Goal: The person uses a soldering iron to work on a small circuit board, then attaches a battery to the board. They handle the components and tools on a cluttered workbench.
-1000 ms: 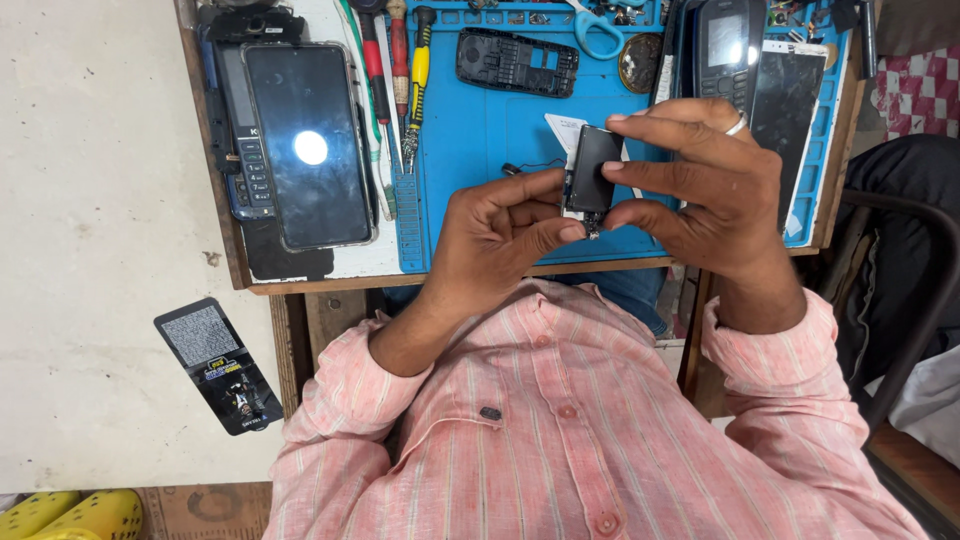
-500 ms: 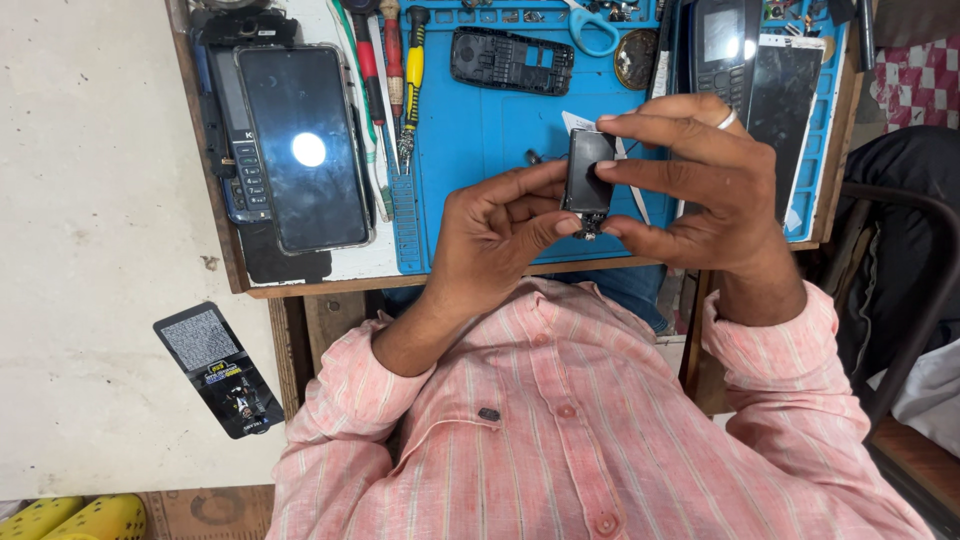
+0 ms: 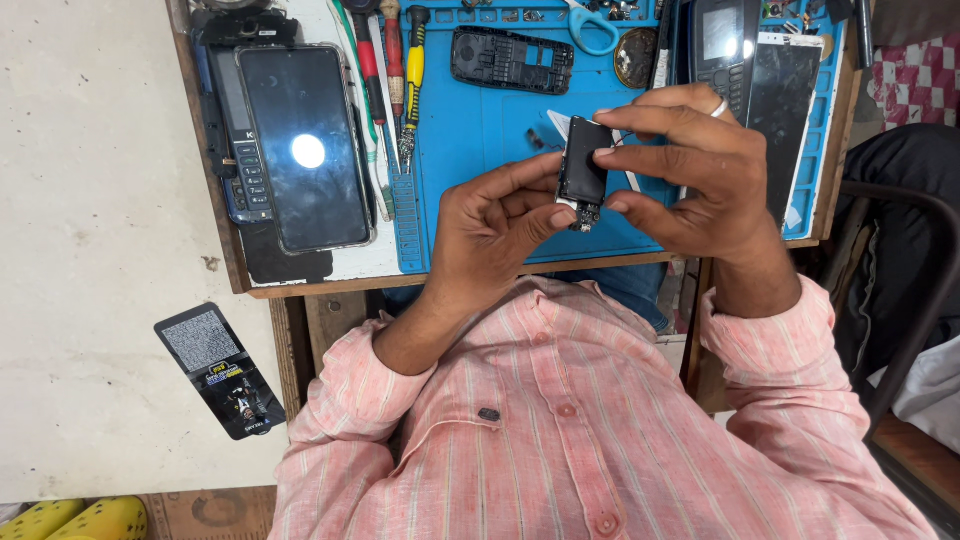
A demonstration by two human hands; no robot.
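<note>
A small wooden workbench (image 3: 300,288) stands on a pale concrete floor (image 3: 90,250) — a blue work mat (image 3: 480,110) covers its top, and a dark chair frame (image 3: 915,260) sits just beside it.

A phone repair bench: a blue rubber work mat (image 3: 480,130) held red and yellow screwdrivers (image 3: 392,70), a stripped black keypad housing (image 3: 511,60) and dark-screened handsets (image 3: 303,150).

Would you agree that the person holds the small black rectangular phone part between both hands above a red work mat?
Not quite: the head view shows the work mat is blue, not red. The rest stands: the left hand and right hand hold the small black rectangular phone part between them above that mat.
</note>
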